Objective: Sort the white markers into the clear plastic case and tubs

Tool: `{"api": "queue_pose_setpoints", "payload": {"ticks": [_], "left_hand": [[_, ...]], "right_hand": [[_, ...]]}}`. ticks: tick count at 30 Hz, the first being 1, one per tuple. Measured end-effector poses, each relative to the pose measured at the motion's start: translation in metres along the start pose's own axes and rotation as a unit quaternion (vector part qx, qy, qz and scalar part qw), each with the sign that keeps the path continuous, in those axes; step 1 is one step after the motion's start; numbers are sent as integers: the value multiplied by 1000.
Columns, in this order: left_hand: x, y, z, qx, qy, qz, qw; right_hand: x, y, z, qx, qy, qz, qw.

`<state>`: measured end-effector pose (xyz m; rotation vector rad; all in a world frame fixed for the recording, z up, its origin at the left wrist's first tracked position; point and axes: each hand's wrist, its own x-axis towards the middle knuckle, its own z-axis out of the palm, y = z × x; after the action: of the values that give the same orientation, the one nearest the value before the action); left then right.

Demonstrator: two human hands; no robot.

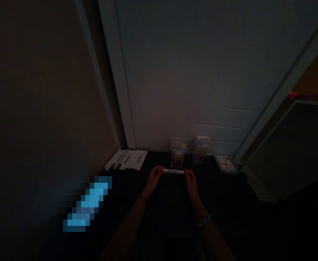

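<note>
A white marker (173,171) with dark print lies level between my two hands, over the dark surface. My left hand (155,177) pinches its left end. At the other end, the fingers of my right hand (190,179) are closed on it. Just behind the marker stands a clear plastic case (178,155) with a bright label. Another clear case (200,150) with a handle stands to its right. A row of white markers (130,159), several of them side by side, lies to the left of my hands.
A pack of markers (225,164) lies at the right, near the wall. A pale panel (175,72) with a raised heart rises behind the table (164,217). At the left is a glowing blurred screen (88,203). The scene is very dim.
</note>
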<state>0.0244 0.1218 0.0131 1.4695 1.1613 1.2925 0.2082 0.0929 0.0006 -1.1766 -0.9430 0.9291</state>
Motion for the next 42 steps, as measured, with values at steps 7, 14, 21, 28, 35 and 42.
{"api": "queue_pose_setpoints", "payload": {"ticks": [7,14,21,28,35,42], "left_hand": [[3,-7,0,-14,2,-13,1000],[4,-10,0,-14,2,-13,1000],[2,-3,-1,0,-19,0,1000],[-1,2,-2,27,-5,-6,1000],[-3,7,0,27,8,-16,999],[1,0,0,-9,-16,-2,1000]], "right_hand": [[-1,0,-1,1,1,20,1000],[-1,0,-1,13,4,20,1000],[-1,2,0,36,7,24,999],[2,3,0,25,-4,10,1000],[-2,-3,0,7,5,16,1000],[0,2,-1,10,1,12,1000]]}}
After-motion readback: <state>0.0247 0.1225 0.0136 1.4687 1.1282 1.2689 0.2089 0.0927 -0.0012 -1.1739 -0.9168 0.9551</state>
